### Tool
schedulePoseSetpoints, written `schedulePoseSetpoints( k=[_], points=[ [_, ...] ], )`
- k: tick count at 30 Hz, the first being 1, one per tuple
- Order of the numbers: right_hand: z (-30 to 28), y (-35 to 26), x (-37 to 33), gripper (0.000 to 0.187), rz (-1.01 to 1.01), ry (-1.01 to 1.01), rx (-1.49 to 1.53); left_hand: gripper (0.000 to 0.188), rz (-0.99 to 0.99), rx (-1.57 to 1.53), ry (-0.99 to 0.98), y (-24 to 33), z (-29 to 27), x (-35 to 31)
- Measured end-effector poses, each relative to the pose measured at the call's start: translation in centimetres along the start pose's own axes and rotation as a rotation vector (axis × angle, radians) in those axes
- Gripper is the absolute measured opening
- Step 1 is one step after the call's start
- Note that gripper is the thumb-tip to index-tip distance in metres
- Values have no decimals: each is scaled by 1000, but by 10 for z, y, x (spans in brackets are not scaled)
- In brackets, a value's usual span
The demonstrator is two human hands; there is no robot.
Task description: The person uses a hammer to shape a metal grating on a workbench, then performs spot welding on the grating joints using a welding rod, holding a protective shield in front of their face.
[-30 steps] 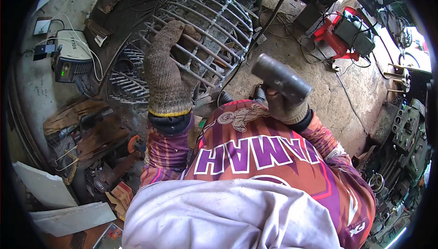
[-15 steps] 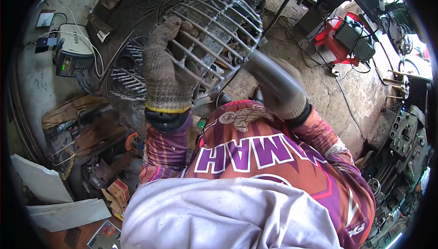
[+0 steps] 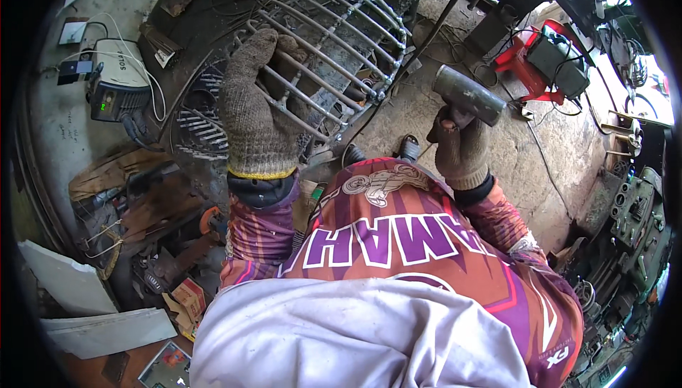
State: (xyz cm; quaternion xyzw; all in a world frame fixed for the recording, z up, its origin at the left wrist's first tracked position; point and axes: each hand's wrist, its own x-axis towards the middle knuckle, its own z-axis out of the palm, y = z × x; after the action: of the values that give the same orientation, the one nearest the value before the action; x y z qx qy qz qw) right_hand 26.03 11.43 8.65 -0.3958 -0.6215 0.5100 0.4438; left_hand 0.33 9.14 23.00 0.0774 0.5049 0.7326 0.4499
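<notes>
My left hand [image 3: 259,104], in a brown knitted glove, is closed round the bars of a welded steel-rod grate [image 3: 334,54]. The grate is rounded, with parallel rods and weld beads along its rim and crossbar. My right hand [image 3: 460,148], gloved the same way, grips a thick grey metal cylinder [image 3: 469,95] from below. Whether a handle runs from the cylinder into my palm is hidden. A gap separates the cylinder from the grate's right rim.
A second round rod piece [image 3: 202,128] lies on the floor at left, near a welding machine [image 3: 119,79]. A red stool [image 3: 522,65] carries a dark box [image 3: 558,57]. Cables cross the concrete floor. Greasy machinery [image 3: 632,224] stands at right; white boards [image 3: 106,332] lie lower left.
My right hand has drawn the cylinder away from the grate's rim, to the right, and turned it. My left hand and the grate have barely shifted.
</notes>
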Motion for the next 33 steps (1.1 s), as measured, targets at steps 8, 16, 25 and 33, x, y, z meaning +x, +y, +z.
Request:
schedulePoseSetpoints(
  k=[8, 16, 25, 33],
  points=[
    [-5, -10, 18, 42, 184, -38, -258, 10, -4, -11, -9, -7, -6, 9],
    [13, 7, 123, 47, -157, -134, -572, 10, -7, -38, -43, -5, -23, 15],
    [64, 7, 221, 47, -356, -428, -1135, 8, 5, -63, 37, -4, -20, 0],
    [73, 25, 228, 45, -388, -431, -1190, 8, -6, 11, 78, -13, -17, -5]
  ],
)
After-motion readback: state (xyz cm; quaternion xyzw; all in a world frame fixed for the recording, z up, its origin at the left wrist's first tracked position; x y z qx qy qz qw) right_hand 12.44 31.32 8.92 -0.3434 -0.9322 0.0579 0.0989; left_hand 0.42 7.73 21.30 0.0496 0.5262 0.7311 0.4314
